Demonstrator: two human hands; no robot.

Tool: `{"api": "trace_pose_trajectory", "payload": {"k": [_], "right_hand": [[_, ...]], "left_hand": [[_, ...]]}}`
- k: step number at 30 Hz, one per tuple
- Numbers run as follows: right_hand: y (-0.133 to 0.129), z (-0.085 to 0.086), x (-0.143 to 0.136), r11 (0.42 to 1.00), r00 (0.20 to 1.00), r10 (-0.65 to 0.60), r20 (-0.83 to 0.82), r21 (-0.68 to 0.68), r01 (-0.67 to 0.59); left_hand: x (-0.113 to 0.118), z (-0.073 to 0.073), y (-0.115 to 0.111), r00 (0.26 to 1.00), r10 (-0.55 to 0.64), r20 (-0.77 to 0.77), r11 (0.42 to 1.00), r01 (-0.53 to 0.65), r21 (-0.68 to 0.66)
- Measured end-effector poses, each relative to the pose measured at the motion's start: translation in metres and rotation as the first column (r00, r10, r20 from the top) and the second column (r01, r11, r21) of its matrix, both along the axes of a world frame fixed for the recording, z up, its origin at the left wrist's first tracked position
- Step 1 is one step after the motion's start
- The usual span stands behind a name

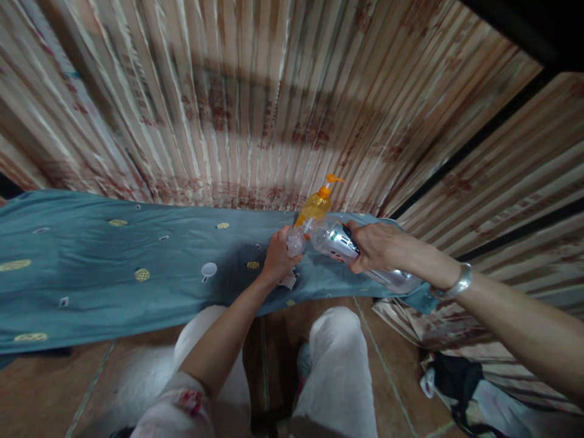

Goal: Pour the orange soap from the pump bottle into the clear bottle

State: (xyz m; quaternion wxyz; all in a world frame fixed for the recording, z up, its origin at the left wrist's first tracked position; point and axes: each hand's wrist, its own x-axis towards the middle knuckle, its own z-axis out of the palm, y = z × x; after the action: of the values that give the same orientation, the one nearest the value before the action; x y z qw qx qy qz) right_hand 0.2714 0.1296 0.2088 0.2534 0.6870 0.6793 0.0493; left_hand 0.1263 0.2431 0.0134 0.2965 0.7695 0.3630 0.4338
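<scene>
My left hand is wrapped round a small clear bottle above the blue cloth. In my right hand is a large clear bottle with a label, tilted so that its neck meets the mouth of the small one. Whether liquid passes between them cannot be made out. Just behind the two bottles stands a yellow bottle with an orange pump top. Something small and white shows beneath my left hand.
A blue patterned cloth covers the long surface. A white round shape is on it at left. Patterned curtains hang behind. Dark bars cross the right side, above a bag on the floor.
</scene>
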Motion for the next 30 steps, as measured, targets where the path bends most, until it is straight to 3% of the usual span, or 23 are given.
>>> {"api": "trace_pose_trajectory", "payload": {"k": [30], "right_hand": [[0.0012, -0.0026, 0.0004, 1.0, 1.0, 0.005, 0.024, 0.01, -0.005]], "left_hand": [[0.0004, -0.0042, 0.0024, 1.0, 0.007, -0.012, 1.0, -0.007, 0.015]]}}
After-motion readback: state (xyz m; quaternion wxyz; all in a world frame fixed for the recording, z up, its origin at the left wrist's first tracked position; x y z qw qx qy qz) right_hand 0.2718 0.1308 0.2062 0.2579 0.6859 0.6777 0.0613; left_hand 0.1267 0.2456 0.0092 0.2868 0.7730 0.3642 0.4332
